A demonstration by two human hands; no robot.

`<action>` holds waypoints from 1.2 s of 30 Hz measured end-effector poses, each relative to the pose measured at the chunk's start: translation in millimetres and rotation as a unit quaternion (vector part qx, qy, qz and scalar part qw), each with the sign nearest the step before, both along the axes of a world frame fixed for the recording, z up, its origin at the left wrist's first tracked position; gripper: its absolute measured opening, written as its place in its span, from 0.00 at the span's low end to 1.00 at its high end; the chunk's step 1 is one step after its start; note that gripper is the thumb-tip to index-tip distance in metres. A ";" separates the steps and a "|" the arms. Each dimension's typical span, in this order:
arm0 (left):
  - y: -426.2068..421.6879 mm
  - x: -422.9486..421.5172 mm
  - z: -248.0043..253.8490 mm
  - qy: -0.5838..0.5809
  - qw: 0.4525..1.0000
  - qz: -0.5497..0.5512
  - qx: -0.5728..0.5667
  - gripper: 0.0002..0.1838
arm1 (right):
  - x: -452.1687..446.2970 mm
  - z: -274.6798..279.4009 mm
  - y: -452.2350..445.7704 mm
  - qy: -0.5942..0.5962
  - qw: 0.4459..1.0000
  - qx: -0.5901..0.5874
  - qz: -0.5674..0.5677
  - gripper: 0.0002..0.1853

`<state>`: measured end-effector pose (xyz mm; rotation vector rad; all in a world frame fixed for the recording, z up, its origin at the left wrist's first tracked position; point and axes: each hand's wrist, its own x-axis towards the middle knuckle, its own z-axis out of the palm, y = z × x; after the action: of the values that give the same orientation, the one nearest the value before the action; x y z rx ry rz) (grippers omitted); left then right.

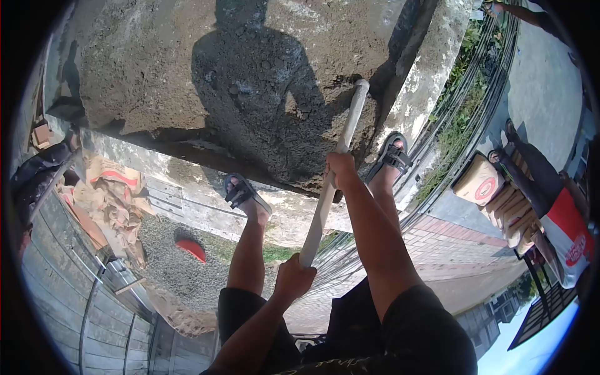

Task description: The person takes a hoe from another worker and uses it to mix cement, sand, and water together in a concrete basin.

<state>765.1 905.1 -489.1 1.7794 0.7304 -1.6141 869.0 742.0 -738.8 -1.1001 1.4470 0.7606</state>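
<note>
Both my hands are wrapped round a long-handled tool (322, 209) with a pale, smooth shaft. My left hand (295, 278) closes on its near end, close to my legs. Farther up the shaft, my right hand (340, 170) grips it at about the middle. The tool's far end reaches a bed of damp grey-brown mix (269, 125); any blade there is hidden, so I cannot tell its exact kind. My sandalled feet stand apart on the pale, worn rim (284, 219) of the bed, one on each side of the shaft. My shadow falls across the mix.
Paper sacks (478, 181) and a person's legs are at the right. Another person's leg (40, 169) shows at left, near crumpled sacks (112, 187). A red curved piece (190, 250) lies on gravel (169, 275). Cables (465, 125) run along the right rim.
</note>
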 end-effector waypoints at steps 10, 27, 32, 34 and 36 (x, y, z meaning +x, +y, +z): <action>161.1 -18.4 139.8 -0.022 0.995 -0.091 0.035 0.17 | -13.5 181.7 129.4 0.010 0.986 0.034 -0.164 0.10; -6.6 50.8 -99.8 -0.210 0.956 0.124 -0.166 0.19 | 192.5 173.4 -5.1 -0.378 0.906 -0.188 0.042 0.05; 9.9 -95.3 4.5 0.062 0.998 -0.027 0.016 0.23 | -76.6 -39.7 43.0 0.022 0.973 -0.112 0.199 0.07; 33.3 -78.2 35.4 0.143 0.989 -0.005 0.038 0.26 | -136.1 -28.2 75.7 0.052 0.980 -0.043 0.186 0.04; 27.8 -65.0 42.9 0.127 0.992 -0.018 0.014 0.24 | -114.3 -15.4 61.6 0.122 0.987 0.077 0.074 0.04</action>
<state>700.1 933.0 -446.2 1.6309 0.8427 -1.8869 754.7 803.6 -754.2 -1.0306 1.4912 1.1263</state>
